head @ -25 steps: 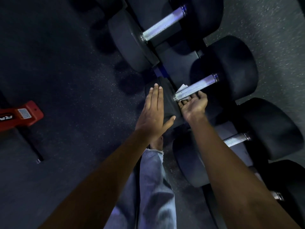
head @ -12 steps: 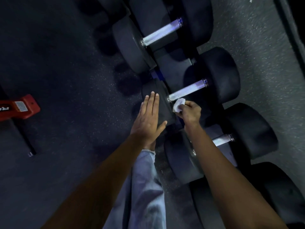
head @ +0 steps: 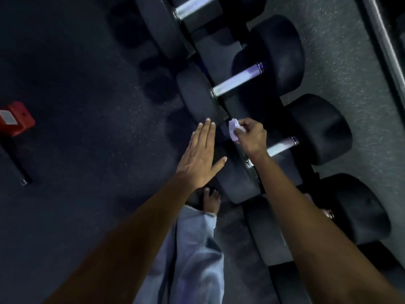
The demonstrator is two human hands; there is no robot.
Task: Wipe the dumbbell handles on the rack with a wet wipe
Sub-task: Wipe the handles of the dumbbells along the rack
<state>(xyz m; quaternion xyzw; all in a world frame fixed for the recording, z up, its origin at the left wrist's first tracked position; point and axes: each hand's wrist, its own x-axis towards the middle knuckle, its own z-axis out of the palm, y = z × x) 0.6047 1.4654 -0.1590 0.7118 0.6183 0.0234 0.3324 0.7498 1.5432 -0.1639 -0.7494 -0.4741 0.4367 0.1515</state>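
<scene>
Dim gym, speckled rubber floor [head: 76,84].
Round black dumbbells [head: 317,128] on rack; right hand [head: 252,137] pinches crumpled wipe [head: 234,128] (left hand [head: 197,159] flat, released).

We see round matte black rubber dumbbell heads [head: 278,55] joined by silvery metal handles [head: 237,81] that catch a pale bluish-violet sheen. The small crumpled white wet wipe [head: 234,129] carries a faint lilac tint. The dark charcoal rubber floor [head: 87,84] is flecked with fine pale speckles, and the lighter grey floor strip [head: 339,69] shows denser white flecks. The boxy red plastic object [head: 16,118] bears a white label. The faded light blue denim trouser leg [head: 195,249] has a frayed hem.
</scene>
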